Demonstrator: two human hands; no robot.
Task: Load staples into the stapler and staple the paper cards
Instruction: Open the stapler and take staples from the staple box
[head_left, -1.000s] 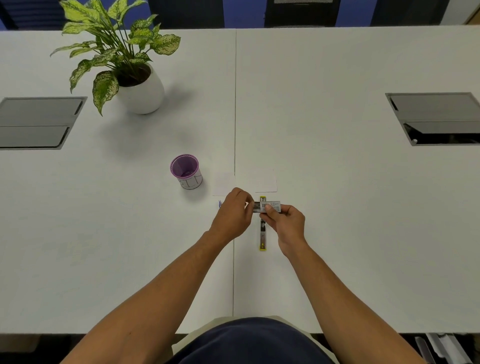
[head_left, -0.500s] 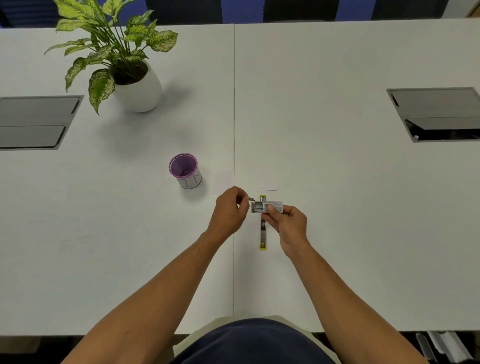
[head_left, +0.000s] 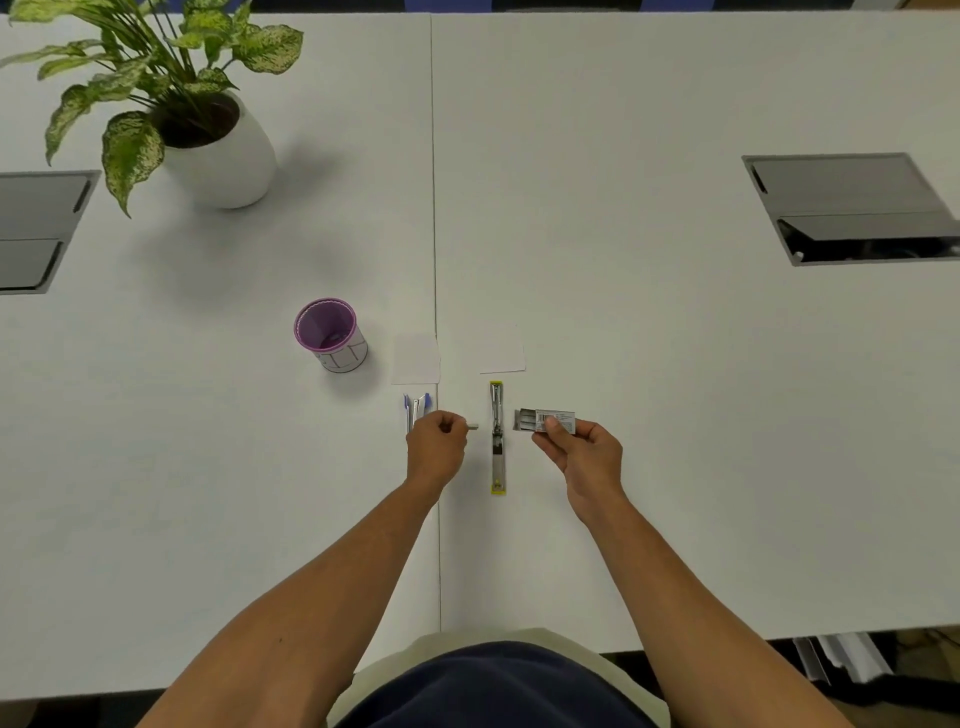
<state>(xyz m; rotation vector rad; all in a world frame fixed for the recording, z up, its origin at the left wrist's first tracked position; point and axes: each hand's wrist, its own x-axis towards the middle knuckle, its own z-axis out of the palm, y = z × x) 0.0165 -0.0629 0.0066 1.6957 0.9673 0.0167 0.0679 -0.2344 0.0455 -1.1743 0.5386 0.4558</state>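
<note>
We see both forearms reach from the near edge of the tabletop (head_left: 623, 364) toward its middle. The right hand (head_left: 584, 451) is raised, thumb and curled fingers pinching a box of staples (head_left: 545, 420). The left hand (head_left: 436, 441), fingers curled, pinches a small strip of staples (head_left: 472, 426). Between the hands the stapler (head_left: 497, 436) lies flat and opened out. Two paper cards (head_left: 415, 358) lie just beyond it, and a second, blue stapler (head_left: 417, 408) is partly hidden behind the left hand.
</note>
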